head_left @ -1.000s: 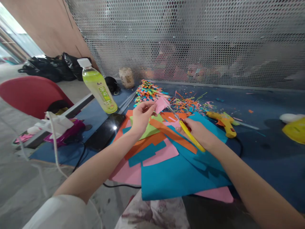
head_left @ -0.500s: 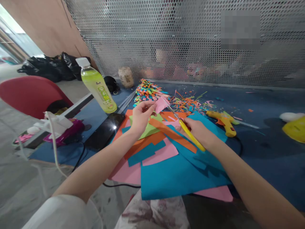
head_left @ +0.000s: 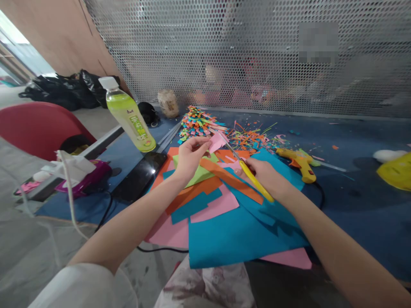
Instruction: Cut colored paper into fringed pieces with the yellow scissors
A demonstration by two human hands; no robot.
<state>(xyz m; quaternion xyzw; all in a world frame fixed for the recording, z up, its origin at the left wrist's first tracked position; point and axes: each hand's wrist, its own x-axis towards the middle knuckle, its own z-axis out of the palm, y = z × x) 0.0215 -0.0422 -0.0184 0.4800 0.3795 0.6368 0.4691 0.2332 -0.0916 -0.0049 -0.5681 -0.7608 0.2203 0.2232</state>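
Observation:
Between the thumb and fingers of my left hand point(head_left: 192, 156) is a small pink paper piece point(head_left: 217, 142). My right hand point(head_left: 261, 173) is closed round the yellow handles of a pair of scissors point(head_left: 257, 179), whose blades reach the right edge of the pink piece. Under both hands lie orange, green, pink and blue sheets point(head_left: 231, 239). Just behind my left hand stands a cone of many coloured paper strips point(head_left: 196, 122). Thin paper scraps point(head_left: 253, 137) are heaped to its right.
A yellow glue gun point(head_left: 300, 162) rests right of the sheets. On the left are a black phone point(head_left: 141, 177), a green drink bottle point(head_left: 130, 117) and a purple tissue box point(head_left: 85, 179). A perforated metal panel point(head_left: 192, 34) rises behind the blue table point(head_left: 362, 205).
The view has shifted slightly, so most things appear a little further left. Both hands keep their hold on the pink paper and the scissors.

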